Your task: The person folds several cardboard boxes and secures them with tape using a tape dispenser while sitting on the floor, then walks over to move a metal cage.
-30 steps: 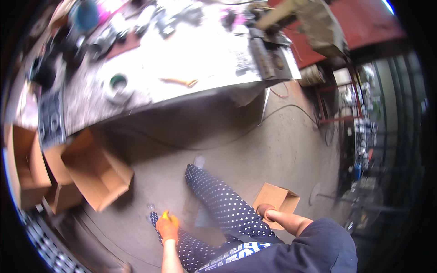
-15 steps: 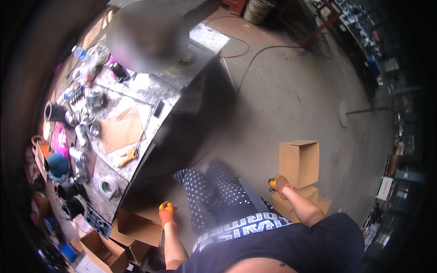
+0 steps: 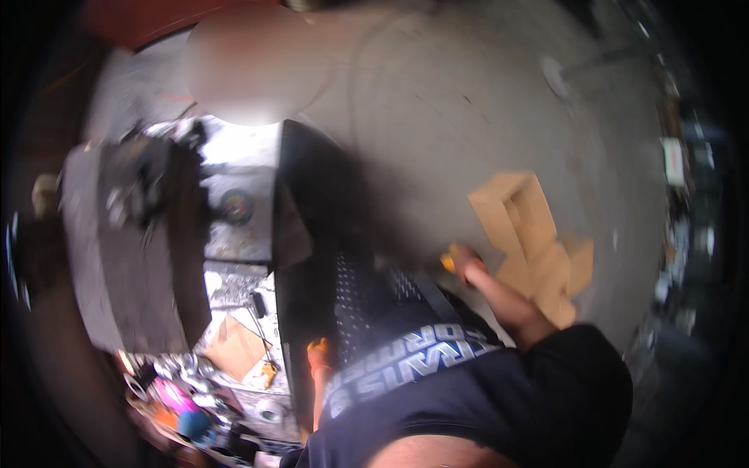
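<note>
My left hand (image 3: 318,355), in an orange and yellow work glove, hangs low beside the dark side of the workbench (image 3: 242,243). Out to the right is my right hand (image 3: 463,264), gloved alike, over the floor near an open cardboard box (image 3: 511,209). Motion smears the fingers of both hands, and I make out nothing held in either. On the bench lie a flat piece of cardboard (image 3: 234,348), a yellow-handled tool (image 3: 269,374) and a white roll (image 3: 270,411).
More cardboard boxes (image 3: 552,273) stand together on the concrete floor (image 3: 437,125) at the right. A large grey block-like object (image 3: 133,249) rises at the left. Cans and cluttered items, including a blue round thing (image 3: 195,427), crowd the lower left. Shelving (image 3: 686,257) lines the far right.
My view has turned and moved along the bench. The bench now lies lower left, and the large grey object has come into view. Both hands remain at my sides, away from the boxes.
</note>
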Demonstrator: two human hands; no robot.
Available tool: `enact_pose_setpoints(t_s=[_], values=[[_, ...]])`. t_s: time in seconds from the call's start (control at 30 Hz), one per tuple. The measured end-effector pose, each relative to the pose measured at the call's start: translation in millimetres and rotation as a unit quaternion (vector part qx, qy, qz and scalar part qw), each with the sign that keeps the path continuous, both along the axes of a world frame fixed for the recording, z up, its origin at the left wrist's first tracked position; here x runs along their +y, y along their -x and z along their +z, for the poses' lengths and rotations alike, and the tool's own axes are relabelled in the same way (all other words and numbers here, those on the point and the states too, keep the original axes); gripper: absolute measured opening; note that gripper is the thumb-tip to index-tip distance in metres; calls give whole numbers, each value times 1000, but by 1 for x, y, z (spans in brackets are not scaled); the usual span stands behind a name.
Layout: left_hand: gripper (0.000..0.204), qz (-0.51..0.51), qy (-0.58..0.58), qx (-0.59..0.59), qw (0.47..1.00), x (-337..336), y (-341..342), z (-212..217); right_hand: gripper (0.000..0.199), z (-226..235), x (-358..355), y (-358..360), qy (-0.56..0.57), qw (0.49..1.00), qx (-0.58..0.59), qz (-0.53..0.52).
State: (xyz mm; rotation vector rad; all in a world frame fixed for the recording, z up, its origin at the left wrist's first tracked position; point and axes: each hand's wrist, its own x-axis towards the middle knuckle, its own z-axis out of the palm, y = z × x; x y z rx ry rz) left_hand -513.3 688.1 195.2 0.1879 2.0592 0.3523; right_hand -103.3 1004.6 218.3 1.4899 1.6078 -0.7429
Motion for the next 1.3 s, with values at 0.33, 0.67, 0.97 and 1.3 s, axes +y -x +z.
enact_pose_setpoints(t_s=[0.33,0.67,0.97,1.3], values=[[26,-166,87,-70,980,173,69,91,35,-62,-27,-41,22,985,-173,-9],[20,-302,57,-72,949,310,113,56,20,90,44,0,-126,958,42,-254],[17,-529,-31,-41,847,484,97,20,21,114,-63,13,-141,942,48,-302],[27,-232,-16,-35,972,487,17,93,17,55,65,-76,28,946,65,-317]])
